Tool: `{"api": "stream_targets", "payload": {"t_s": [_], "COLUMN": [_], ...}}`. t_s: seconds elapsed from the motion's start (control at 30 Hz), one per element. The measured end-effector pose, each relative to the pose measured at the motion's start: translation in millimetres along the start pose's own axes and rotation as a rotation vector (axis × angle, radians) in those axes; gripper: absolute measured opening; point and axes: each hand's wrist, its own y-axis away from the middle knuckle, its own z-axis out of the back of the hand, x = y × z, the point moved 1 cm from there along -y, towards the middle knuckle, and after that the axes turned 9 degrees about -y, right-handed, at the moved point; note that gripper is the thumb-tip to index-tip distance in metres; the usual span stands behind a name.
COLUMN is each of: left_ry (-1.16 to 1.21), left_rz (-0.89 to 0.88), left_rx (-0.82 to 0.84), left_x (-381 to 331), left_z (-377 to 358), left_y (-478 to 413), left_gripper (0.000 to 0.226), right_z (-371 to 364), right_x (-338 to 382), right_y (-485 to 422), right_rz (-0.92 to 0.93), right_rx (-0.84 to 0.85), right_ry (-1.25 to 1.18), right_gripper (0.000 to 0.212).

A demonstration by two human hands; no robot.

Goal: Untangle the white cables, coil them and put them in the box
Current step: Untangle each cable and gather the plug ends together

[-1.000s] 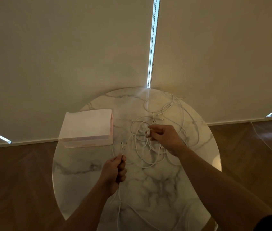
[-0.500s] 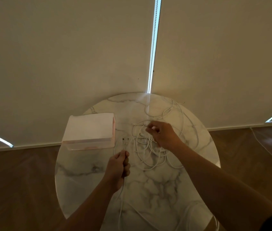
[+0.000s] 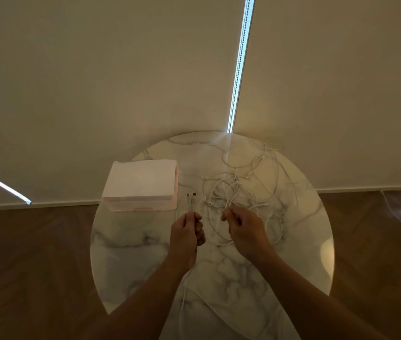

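Observation:
A tangle of white cables [image 3: 241, 190] lies on the far right part of the round marble table [image 3: 130, 249]. My left hand [image 3: 186, 235] is closed around two cable ends whose plugs [image 3: 191, 194] stick out forward, and the strands trail back under my wrist. My right hand [image 3: 246, 231] sits at the near edge of the tangle and pinches a white strand between thumb and fingers. The pale pink box [image 3: 140, 186] stands on the table's left side, just left of the plugs.
Beige roller blinds [image 3: 121, 82] hang right behind the table, with a bright gap [image 3: 240, 65] between them. Wooden floor [image 3: 30, 266] surrounds the table. A loose cord [image 3: 400, 217] runs down over the floor at the right.
My right hand has drawn back from the middle of the tangle toward me, close beside my left hand, pulling a strand. The left hand has kept its hold on the two plug ends.

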Motion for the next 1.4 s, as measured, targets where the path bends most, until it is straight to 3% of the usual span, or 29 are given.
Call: {"api": "stream_targets", "payload": {"t_s": [0.07,0.17,0.33,0.63,0.9,1.07,1.3,1.4], "left_ry": [-0.017,-0.063,-0.139,-0.111,-0.083,-0.07,0.104,0.207], "left_rz": [-0.001,-0.008,-0.025,0.001,0.068,0.077,0.142,0.167], "left_rx": [0.002,0.012,0.026,0.042,0.141,0.065,0.017,-0.042], "left_x": [1,1,5,2,5,0,-1,-2], "left_z": [0,1,0,1,0,-2,-7,-7], "left_y": [0,1,1,5,2,2,3,3], "left_gripper": [0.032,0.032,0.036,0.045,0.036,0.037,0.032,0.031], "right_z": [-3,-5,-20,-43,-45,-32,-27,-20], "right_x": [-2,7,14,-1,0,-3,-33,-42], "right_y": [5,13,20,12,11,28,25,18], "right_rz": [-0.1,-0.25,-0.21,-0.032,0.052,0.142,-0.089,-0.178], "right_rx": [0.015,0.082,0.145,0.106,0.151,0.076,0.208,0.302], "right_ry": [-0.048,-0.341,-0.401,0.081,0.415,0.7,0.646,0.481], "right_gripper": [0.032,0.036,0.028,0.033,0.028,0.026,0.035,0.042]}}
